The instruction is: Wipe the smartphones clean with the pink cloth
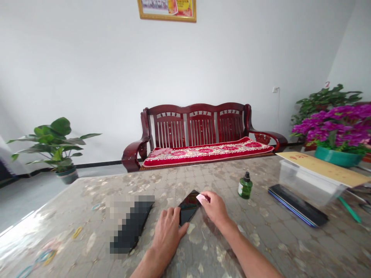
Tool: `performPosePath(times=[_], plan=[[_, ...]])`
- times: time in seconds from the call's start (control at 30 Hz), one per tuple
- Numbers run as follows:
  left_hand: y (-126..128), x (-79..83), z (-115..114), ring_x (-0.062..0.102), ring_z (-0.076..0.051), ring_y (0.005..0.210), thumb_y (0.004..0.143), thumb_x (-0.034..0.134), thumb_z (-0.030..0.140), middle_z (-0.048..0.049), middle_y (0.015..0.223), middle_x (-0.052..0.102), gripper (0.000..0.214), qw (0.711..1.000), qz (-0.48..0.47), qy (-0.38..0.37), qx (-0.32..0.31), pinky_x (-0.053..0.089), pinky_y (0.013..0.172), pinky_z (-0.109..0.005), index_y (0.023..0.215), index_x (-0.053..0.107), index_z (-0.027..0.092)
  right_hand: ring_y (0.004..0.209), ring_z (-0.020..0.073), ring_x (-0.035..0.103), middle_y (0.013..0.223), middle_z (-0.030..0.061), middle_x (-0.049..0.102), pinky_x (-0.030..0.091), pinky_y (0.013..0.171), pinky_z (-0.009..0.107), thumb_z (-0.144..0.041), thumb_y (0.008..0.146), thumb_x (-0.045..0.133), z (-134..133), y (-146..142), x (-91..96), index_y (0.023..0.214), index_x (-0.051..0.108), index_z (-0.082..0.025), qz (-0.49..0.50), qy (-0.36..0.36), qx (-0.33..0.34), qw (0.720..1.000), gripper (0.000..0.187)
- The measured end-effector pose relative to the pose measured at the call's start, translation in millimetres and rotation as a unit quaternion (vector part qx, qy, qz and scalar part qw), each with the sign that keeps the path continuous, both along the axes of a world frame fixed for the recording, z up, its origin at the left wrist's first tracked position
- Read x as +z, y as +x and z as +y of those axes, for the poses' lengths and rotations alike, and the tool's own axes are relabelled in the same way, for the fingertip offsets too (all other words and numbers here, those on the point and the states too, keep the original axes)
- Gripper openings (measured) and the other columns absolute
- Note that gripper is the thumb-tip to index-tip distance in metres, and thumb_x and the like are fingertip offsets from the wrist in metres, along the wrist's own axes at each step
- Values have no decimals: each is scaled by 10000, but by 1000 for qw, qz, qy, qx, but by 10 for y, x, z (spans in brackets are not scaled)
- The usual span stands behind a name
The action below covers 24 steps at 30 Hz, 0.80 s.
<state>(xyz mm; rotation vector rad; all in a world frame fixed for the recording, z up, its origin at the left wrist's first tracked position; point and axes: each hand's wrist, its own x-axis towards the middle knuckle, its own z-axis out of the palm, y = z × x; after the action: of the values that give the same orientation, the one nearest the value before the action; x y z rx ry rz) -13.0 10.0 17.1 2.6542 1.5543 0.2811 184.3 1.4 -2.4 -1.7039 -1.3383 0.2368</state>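
Note:
A black phone [188, 206] lies flat on the patterned table [261, 239] in front of me. My left hand [167, 233] rests on the phone's near left corner, fingers stretched flat against it. My right hand [213, 206] is closed in a pinch on a small pale pink cloth or pad [201, 198], held at the phone's far right edge. A small green bottle with a black cap [245, 186] stands upright just right of my right hand.
A blurred dark object [130, 226] lies left of the phone. A stack of dark phones [298, 210], a clear plastic box [307, 183] under brown cardboard, and a pot of purple flowers [337, 154] occupy the right. Rubber bands [46, 255] lie at left. A red wooden bench [199, 135] stands behind.

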Motion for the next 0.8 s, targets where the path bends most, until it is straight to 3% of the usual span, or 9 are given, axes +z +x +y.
performPosePath(times=[0.2, 0.43, 0.57, 0.7, 0.8], plan=[[59, 20, -192, 561, -300, 1088, 845, 698, 316, -109, 1147, 628, 392, 997, -20, -55, -47, 428, 944, -379, 1200, 607, 175, 807, 201, 696, 898, 42, 760, 505, 742, 287, -364, 838, 577, 33, -29, -42, 920, 753, -234, 35, 3, 5, 999, 233], [38, -75, -269, 596, -229, 1093, 889, 593, 157, -55, 1119, 652, 293, 984, -84, -95, -121, 454, 955, -302, 1164, 645, 245, 797, 217, 704, 875, 55, 764, 529, 753, 304, -396, 813, 590, 92, 99, -162, 921, 750, -212, 87, 2, 20, 996, 267], [28, -128, -224, 539, -259, 1238, 861, 663, 174, -92, 1364, 565, 406, 983, -89, -75, -140, 416, 1069, -345, 1261, 625, 230, 810, 226, 706, 891, 65, 763, 537, 760, 313, -395, 814, 590, 90, 105, -194, 918, 747, -207, 94, 16, 20, 995, 266], [45, -120, -209, 497, -292, 1306, 860, 686, 190, -101, 1458, 506, 459, 982, -65, -69, -165, 395, 1115, -405, 1310, 611, 237, 853, 217, 700, 926, 69, 749, 530, 790, 305, -360, 848, 593, 25, 33, -113, 929, 746, -210, 35, 25, 20, 999, 229], [54, -73, -224, 521, -262, 1287, 897, 613, 132, -93, 1397, 568, 381, 977, -69, -69, -189, 406, 1109, -376, 1267, 637, 218, 848, 185, 686, 914, 38, 724, 510, 784, 269, -262, 873, 585, -50, -21, -24, 909, 741, -241, -60, 27, 73, 995, 161]])
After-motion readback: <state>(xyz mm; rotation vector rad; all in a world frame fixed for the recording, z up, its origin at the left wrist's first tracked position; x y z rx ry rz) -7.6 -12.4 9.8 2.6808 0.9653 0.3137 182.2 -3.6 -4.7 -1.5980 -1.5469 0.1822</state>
